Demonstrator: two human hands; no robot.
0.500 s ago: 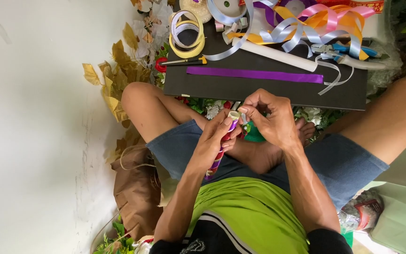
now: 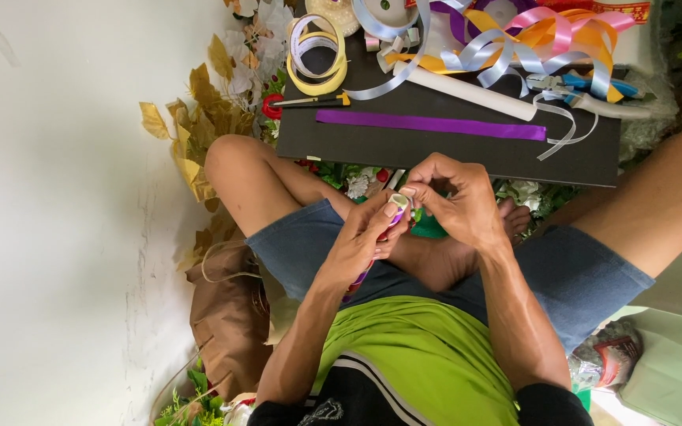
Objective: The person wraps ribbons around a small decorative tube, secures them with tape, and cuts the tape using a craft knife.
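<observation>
**Both hands meet on a slim striped stick above the lap**

At far left, against the pale wall, lie golden leaves [image 2: 199, 118] and white artificial flowers [image 2: 266, 31], with a brown paper bag [image 2: 226, 315] nearer. Beyond the left knee, a black board [image 2: 404, 146] carries a yellow ribbon roll [image 2: 317, 59], a small cutter [image 2: 309, 100], a flat purple ribbon strip [image 2: 432, 124], a white tube [image 2: 467, 91] and, farther right, a tangle of coloured ribbons [image 2: 530, 39] beside blue-handled pliers [image 2: 586, 85].

The left hand [image 2: 361, 241] is curled round a slim striped stick [image 2: 372, 252], its thumb pressed at the stick's pale tip. The right hand [image 2: 455, 201] touches that tip, its thumb and forefinger pinched together there, the other fingers folded. What they pinch is too small to tell. Something green [image 2: 429, 227] shows just below the right hand. The stick sits centre, above the crossed legs.
</observation>
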